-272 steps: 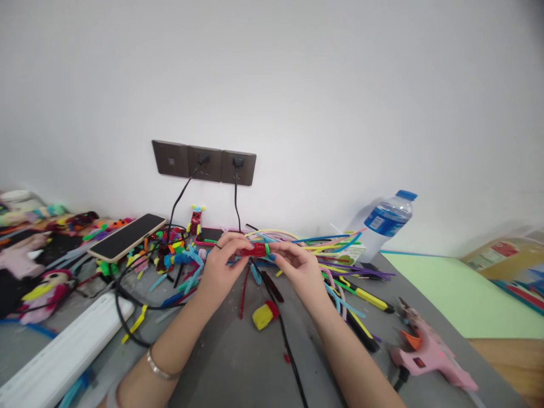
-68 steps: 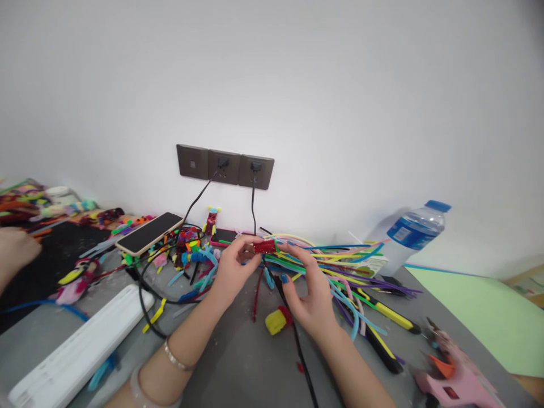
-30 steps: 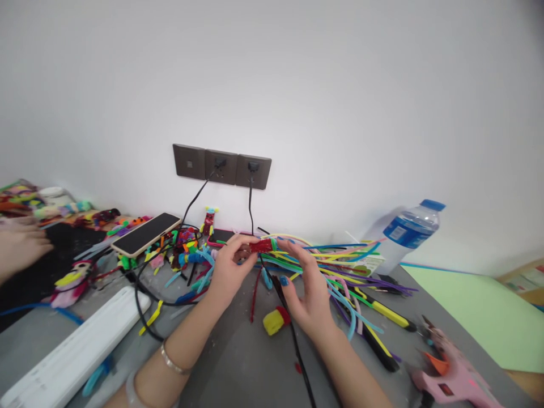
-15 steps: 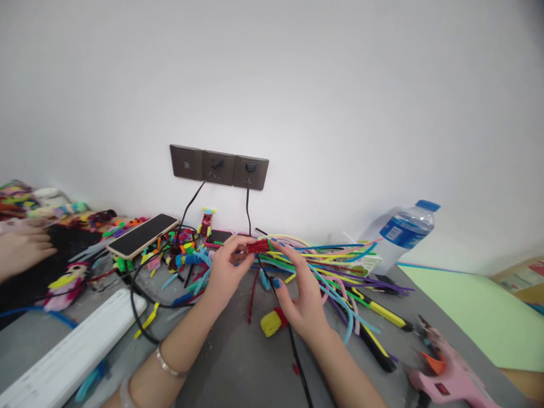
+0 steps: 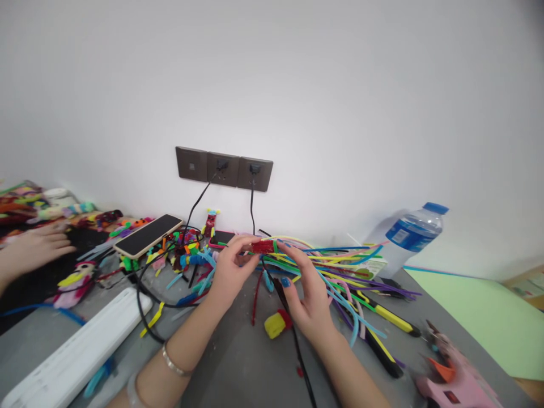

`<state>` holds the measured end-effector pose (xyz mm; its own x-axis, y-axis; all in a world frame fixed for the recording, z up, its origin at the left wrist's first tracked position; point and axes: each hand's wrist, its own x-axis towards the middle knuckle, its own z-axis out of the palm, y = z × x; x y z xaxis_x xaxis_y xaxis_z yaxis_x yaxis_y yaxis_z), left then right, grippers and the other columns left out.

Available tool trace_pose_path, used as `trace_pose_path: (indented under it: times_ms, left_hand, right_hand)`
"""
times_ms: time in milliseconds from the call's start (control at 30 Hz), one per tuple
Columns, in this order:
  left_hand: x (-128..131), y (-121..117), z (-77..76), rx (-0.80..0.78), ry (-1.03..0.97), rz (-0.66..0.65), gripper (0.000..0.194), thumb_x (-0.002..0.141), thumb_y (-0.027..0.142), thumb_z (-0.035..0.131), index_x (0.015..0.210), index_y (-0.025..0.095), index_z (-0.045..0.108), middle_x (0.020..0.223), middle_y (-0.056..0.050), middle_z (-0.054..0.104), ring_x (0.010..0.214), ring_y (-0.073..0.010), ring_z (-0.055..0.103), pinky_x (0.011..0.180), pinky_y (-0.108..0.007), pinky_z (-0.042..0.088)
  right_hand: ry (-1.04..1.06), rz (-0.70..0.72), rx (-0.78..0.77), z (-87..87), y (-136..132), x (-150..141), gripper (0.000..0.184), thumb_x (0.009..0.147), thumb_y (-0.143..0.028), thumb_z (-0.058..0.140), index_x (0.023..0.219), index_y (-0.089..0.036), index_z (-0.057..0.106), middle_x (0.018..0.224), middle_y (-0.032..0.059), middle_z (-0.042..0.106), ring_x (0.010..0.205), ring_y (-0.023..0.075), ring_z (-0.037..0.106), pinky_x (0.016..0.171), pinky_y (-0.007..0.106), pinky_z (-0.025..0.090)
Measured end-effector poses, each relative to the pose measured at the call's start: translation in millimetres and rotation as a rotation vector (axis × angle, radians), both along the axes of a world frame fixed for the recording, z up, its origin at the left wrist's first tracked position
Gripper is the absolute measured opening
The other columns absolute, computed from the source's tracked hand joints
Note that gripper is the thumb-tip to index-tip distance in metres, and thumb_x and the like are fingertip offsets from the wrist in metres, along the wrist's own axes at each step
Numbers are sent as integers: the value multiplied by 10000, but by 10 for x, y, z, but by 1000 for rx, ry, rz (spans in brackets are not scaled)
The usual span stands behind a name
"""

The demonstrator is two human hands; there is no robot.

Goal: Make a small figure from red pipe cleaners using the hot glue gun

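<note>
My left hand [image 5: 235,272] pinches a small red, fuzzy pipe-cleaner piece [image 5: 263,247] with a green band at its right end. At that green end rests the index fingertip of my right hand [image 5: 308,300]; its thumb is held well apart below, so the hand is open. On the grey table beneath lies a yellow and red fuzzy piece [image 5: 275,326], left of my right wrist. A dark red pipe-cleaner strip [image 5: 255,297] lies between the hands. Behind my right hand spreads a bunch of coloured pipe cleaners [image 5: 340,260].
A black cable [image 5: 301,357] crosses the table beside my right hand. To the right are yellow-black cutters [image 5: 397,320], a pink glue gun [image 5: 454,374] and a tilted water bottle [image 5: 414,232]. Leftward lie a phone [image 5: 148,235], a white power strip [image 5: 80,354] and another person's hand [image 5: 40,249].
The whole view has shifted slightly, so things appear a little further right. The other person's hand reaches further in. My grip on the red pipe-cleaner piece looks unchanged.
</note>
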<state>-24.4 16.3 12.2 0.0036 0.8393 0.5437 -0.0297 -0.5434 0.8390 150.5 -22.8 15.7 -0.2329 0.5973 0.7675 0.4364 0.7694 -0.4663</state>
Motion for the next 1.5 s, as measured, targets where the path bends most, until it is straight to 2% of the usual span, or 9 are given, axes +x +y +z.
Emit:
trace_pose_path:
  times_ms: [200,433,800,1100,1500]
  left_hand:
    - [16,4,-11,-55,-51,-7,186,802,172,666,986,194,679,1093,-90,687,1009,-200,673,773,-271,573]
    - [35,12,-8,-95,-126,-59,163,787,172,674,934,195,605,1139,-106,704,1115,-226,665,842,-317,578]
    - [28,-9,9,-79,-81,-48,142,799,156,645,927,192,593,1122,-98,684,1106,-207,655,834,-300,573]
    - [30,-13,30,-69,-75,-26,126,796,166,648,910,188,598,1110,-107,685,1094,-220,658,826,-315,571]
    - [29,-26,26,-59,-47,-22,119,797,152,636,909,189,616,1063,-90,688,1030,-200,668,782,-274,572]
  right_hand:
    - [-6,-6,21,-4,7,8,526,954,-157,466,1470,-230,390,1441,132,543,1349,264,509,1112,478,453]
    - [-20,-25,31,25,14,7,477,961,-163,461,1430,-245,455,1424,124,553,1351,270,503,1111,493,440]
    - [-122,-15,18,46,29,2,444,962,-156,463,1391,-256,519,1449,125,532,1364,291,475,1098,547,421]
    - [-98,-29,36,41,31,4,421,952,-146,476,1349,-267,549,1381,113,567,1306,283,511,1070,528,435]
    - [-93,-37,34,43,35,2,415,959,-163,474,1352,-276,545,1369,122,566,1284,296,524,1039,541,457]
